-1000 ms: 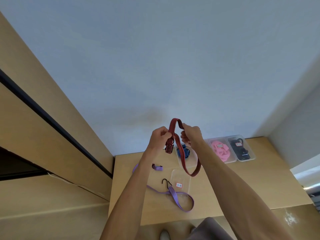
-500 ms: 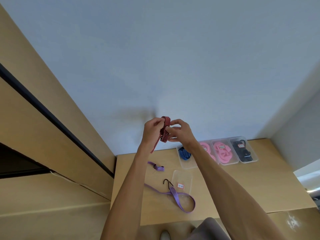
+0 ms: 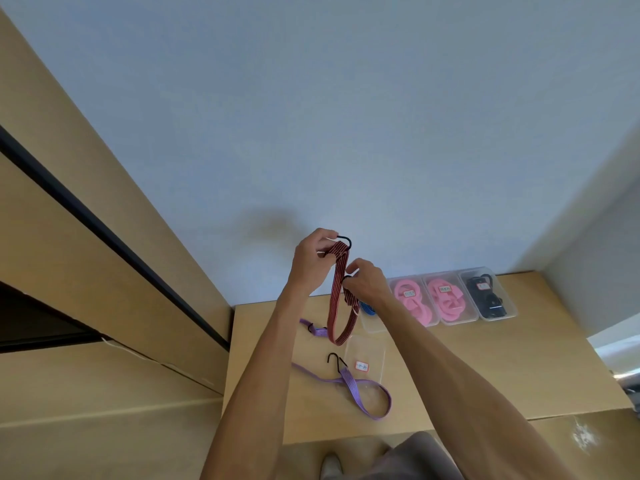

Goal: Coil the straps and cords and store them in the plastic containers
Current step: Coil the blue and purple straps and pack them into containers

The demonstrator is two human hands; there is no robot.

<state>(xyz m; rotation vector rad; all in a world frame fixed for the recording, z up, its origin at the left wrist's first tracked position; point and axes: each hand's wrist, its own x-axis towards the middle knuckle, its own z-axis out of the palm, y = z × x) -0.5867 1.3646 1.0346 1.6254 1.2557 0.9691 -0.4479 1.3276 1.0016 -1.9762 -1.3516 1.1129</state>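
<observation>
Above the table [image 3: 519, 358], out in front of your chest, you have the red strap [image 3: 337, 289] up in the air between both hands. Your left hand [image 3: 311, 261] pinches the top end, where the black hook [image 3: 345, 239] pokes out past your fingertips. Your right hand [image 3: 367, 284] sits lower and just to the right, closed on a bunched part of the same strap. Neither hand is open; both are gripping red webbing.

The strap's long axis runs nearly straight up and down, and below your hands it hangs in one long loop that dips toward the table. That loop is the slack left to gather, and it lies directly under your right hand, so that looks like the hand to do the winding while the left anchors the hook end.

Down on the table, the purple strap [image 3: 353, 389] lies loose and uncoiled beside an empty clear container [image 3: 367, 351], the likely home for the red one. Further back, a row of containers holds a blue cord [image 3: 367, 309], two pink coils [image 3: 412, 299] and a black one [image 3: 486, 296].
</observation>
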